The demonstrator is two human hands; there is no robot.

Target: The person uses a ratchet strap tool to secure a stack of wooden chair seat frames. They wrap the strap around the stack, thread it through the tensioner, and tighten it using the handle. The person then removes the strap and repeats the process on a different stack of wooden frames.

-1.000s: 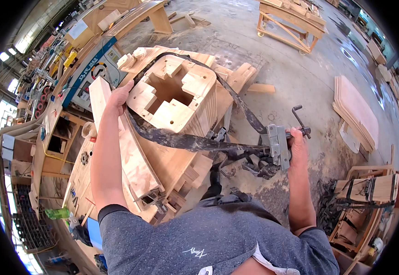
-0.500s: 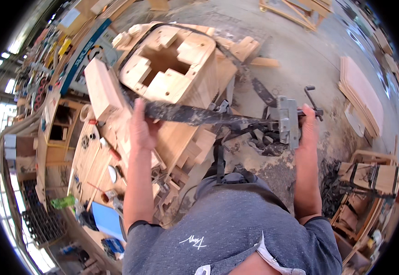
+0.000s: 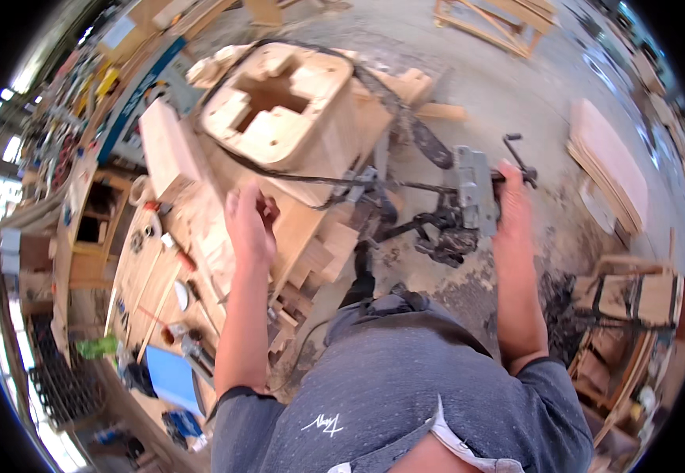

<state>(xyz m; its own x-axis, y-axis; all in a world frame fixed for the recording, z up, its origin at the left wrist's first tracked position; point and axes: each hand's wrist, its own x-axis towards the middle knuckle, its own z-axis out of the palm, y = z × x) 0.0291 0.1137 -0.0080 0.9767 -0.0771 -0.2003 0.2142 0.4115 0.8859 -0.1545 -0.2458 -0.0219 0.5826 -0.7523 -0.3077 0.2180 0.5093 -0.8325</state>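
Observation:
A band clamp's black strap (image 3: 323, 180) circles a pale, rounded-corner wooden block (image 3: 259, 143) with a stepped hollow in its top. To the right hangs the clamp's grey metal tightener (image 3: 476, 191), with a crank handle (image 3: 522, 156). My right hand (image 3: 513, 203) is closed round the tightener's right side at the crank. My left hand (image 3: 249, 225) is raised near the block's front edge, its fingers loosely curled and apart, with nothing visible in them. Below the tightener dangles a bunched, dark length of strap (image 3: 442, 236).
A squared timber (image 3: 169, 150) lies left of the block. The workbench (image 3: 141, 276) bears a red-handled tool (image 3: 178, 252) and a blue sheet (image 3: 173, 378). Stacked panels (image 3: 610, 165) lie on the floor at right, near a wooden chair-like frame (image 3: 626, 299).
My left hand has let go of the strap, which now lies narrower and closer along the block's front. The tightener and my right hand have shifted slightly left in view.

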